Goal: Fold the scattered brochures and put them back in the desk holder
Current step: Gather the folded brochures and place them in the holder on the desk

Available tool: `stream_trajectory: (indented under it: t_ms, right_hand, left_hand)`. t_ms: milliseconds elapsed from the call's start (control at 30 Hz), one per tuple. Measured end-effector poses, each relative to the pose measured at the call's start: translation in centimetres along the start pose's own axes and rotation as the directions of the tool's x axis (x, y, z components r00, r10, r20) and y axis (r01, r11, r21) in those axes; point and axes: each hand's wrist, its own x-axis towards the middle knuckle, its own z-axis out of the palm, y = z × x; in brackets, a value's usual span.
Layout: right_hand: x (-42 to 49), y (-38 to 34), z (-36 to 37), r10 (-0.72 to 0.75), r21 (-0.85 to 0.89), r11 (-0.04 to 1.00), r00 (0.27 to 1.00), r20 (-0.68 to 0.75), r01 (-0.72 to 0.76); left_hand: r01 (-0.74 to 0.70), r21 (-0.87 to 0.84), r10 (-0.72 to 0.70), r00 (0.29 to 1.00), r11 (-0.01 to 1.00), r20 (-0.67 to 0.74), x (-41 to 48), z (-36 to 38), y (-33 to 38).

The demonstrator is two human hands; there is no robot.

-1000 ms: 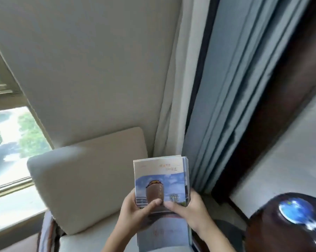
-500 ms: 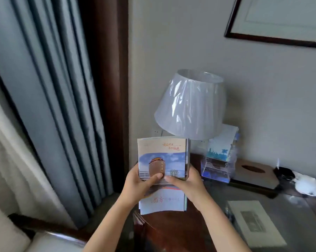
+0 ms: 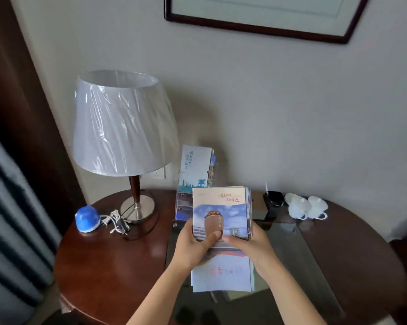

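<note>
Brochures (image 3: 222,214) in stack, held upright over table (image 3: 108,261), w/ both hands. Left hand (image 3: 193,245) + right hand (image 3: 251,245) each clamped on stack, thumbs on front. Holder (image 3: 186,207) just behind, by lamp (image 3: 122,123).

- Top cover of brochure stack (image 3: 221,214): two short lines of red-orange Chinese characters at upper right. Blurred, not readable with certainty.
- Lower sheet of same stack: two large red characters with faint grey line beside them. Illegible.
- Upright brochure (image 3: 194,167) in desk holder (image 3: 181,207): vertical columns of dark Chinese characters on white upper half. Too small and soft to read.
- Nothing can be made out word for word.
</note>
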Motion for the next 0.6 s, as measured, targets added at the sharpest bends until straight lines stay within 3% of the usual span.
stream_trajectory:
  t_ms: [233, 433, 600]
  right_hand:
    - [5.7, 6.1, 0.7, 0.181, -0.102, 0.977, 0.979, -0.091, -0.189]
    - [10.0, 13.1, 3.7, 0.277, -0.252, 0.922, 0.956, -0.100, -0.293]
    - [11.7, 18.2, 5.5, 0.372, -0.299, 0.881, 0.927, -0.044, -0.367]
  left_hand:
    - [0.273, 0.218, -0.239, 0.956, 0.937, -0.170, 3.5, 3.3, -5.1]
    - [0.394, 0.269, -0.368, 0.919, 0.879, -0.143, 6.4, 2.0, -12.2]
    - [0.538, 0.354, -0.523, 0.840, 0.765, -0.144, 6.8, 1.5, -17.6]
